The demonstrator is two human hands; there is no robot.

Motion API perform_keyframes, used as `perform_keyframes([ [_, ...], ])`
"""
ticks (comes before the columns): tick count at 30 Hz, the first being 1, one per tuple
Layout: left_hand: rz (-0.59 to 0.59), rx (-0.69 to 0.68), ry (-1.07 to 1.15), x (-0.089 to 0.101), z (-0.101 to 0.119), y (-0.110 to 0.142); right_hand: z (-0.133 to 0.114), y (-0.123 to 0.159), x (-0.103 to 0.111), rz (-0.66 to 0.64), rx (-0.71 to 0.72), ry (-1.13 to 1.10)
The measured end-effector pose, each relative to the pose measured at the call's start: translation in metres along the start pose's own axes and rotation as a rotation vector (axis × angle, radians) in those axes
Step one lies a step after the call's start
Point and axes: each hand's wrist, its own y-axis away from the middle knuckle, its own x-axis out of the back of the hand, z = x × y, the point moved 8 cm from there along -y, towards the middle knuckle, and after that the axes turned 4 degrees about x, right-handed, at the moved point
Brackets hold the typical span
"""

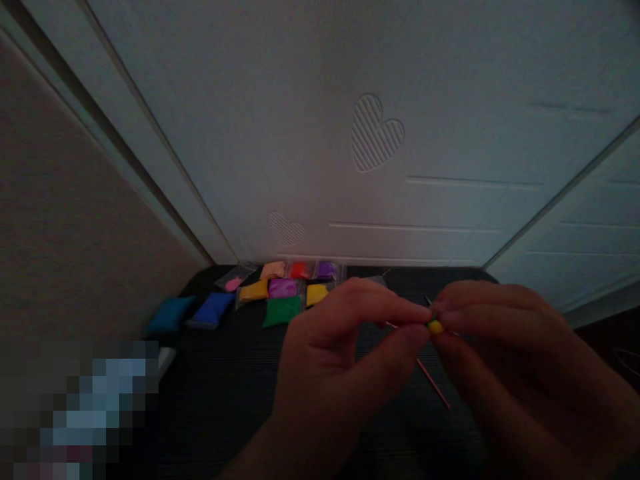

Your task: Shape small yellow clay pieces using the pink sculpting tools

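Note:
A tiny piece of yellow and green modelling clay (437,327) is pinched between my two hands over the dark table. My left hand (340,353) closes its thumb and forefinger at the left side of the piece, by the green part. From the other side, my right hand (530,353) grips it between thumb and fingertips. Most of the clay's shape is hidden by the fingers. Below the hands lies a thin pink stick (434,383), and another thin item, partly covered, shows behind the fingertips.
Several bags of coloured clay lie along the back of the table (225,393), among them a green bag (283,311), a blue bag (212,310) and a teal bag (171,314). A white panel (310,133) with heart reliefs rises behind. A blurred-out patch covers the lower left.

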Motion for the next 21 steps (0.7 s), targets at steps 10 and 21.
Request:
perform_keyframes([
  [10,0.004,0.001,0.038,0.0016,0.0008,0.0000,0.0044,-0.0004,0.0003,0.046,-0.047,-0.080],
  [21,0.029,0.041,0.154,-0.0014,-0.0009,-0.0010,-0.0012,-0.0011,-0.0029,0.020,0.016,-0.014],
])
